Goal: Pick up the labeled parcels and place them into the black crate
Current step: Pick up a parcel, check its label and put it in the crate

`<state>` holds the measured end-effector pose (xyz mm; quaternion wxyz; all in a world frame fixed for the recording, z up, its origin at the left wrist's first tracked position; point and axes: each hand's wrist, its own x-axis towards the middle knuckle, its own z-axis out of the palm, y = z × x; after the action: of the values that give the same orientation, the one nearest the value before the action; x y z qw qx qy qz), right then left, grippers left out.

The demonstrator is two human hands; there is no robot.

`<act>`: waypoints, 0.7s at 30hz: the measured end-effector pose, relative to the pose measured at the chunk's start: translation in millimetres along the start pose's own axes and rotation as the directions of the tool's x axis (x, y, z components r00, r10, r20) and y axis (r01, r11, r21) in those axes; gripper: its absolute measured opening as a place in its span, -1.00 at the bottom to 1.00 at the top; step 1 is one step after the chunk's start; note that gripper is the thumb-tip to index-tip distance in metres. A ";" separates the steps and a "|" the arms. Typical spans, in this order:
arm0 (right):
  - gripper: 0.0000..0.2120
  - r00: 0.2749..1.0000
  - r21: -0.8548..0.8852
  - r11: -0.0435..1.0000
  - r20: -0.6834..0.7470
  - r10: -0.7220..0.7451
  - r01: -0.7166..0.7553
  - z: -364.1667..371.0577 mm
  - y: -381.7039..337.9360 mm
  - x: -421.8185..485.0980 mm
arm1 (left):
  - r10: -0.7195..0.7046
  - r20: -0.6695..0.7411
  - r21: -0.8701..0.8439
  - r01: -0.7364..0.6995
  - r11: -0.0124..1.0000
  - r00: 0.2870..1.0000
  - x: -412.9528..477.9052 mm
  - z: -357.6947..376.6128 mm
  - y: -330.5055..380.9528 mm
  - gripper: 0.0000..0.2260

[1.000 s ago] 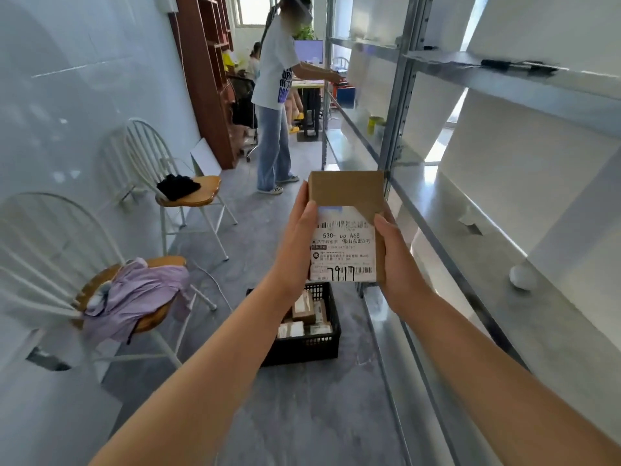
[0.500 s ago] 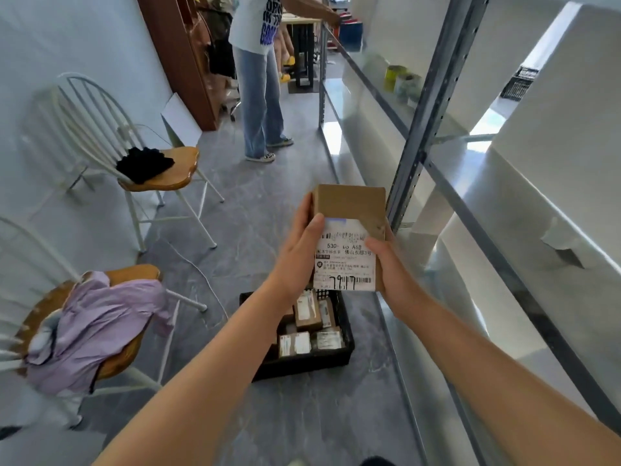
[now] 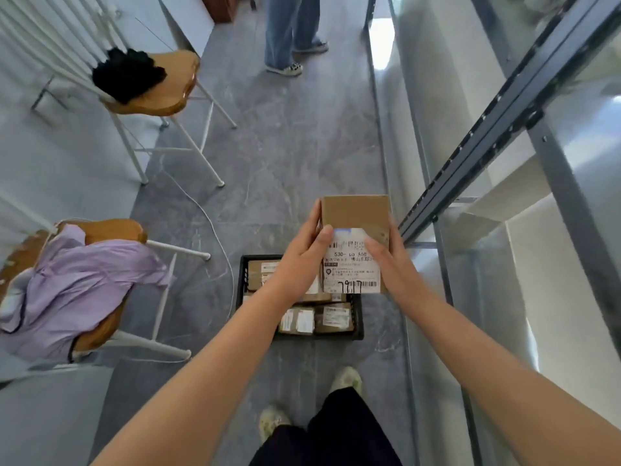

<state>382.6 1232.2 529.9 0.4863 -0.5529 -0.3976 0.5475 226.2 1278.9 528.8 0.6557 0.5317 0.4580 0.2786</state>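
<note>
Just right of centre frame, the left hand and right hand grip the labeled parcel by its sides, high above the black crate, so a loosened squeeze could drop it onto the packed parcels or past the rim.

Near chair under a lilac garment (far chair bears black cloth); metal shelving alongside

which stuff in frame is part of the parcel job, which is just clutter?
Job: labeled parcel, gripped by left hand and right hand; black crate; parcels already inside it.
Clutter: near chair with purple garment; far chair with black cloth; white cable; bystander's legs.
</note>
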 end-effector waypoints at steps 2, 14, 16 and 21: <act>-0.55 0.996 -0.009 0.997 -0.039 0.078 -0.078 -10.4 28.0 20.0 | -0.059 0.012 0.006 0.059 0.998 0.998 25.4 2.0 -28.2 -0.49; -0.38 0.830 -0.090 0.830 -0.164 0.533 -0.551 -38.0 292.1 100.7 | -0.413 0.091 -0.042 0.417 0.908 0.906 122.2 9.3 -279.6 -0.43; -0.40 0.787 -0.059 0.795 -0.202 0.583 -0.603 -34.3 334.6 111.6 | -0.457 0.084 -0.036 0.461 0.887 0.885 135.0 9.6 -320.8 -0.41; -0.44 0.690 0.032 0.735 -0.318 0.650 -0.678 -27.8 423.1 124.0 | -0.529 0.064 0.039 0.527 0.849 0.846 161.7 8.5 -414.9 -0.43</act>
<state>381.4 1260.7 89.0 0.2862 -0.7580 -0.1136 0.5749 252.1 1297.0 84.5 0.7180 0.4015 0.5650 0.0638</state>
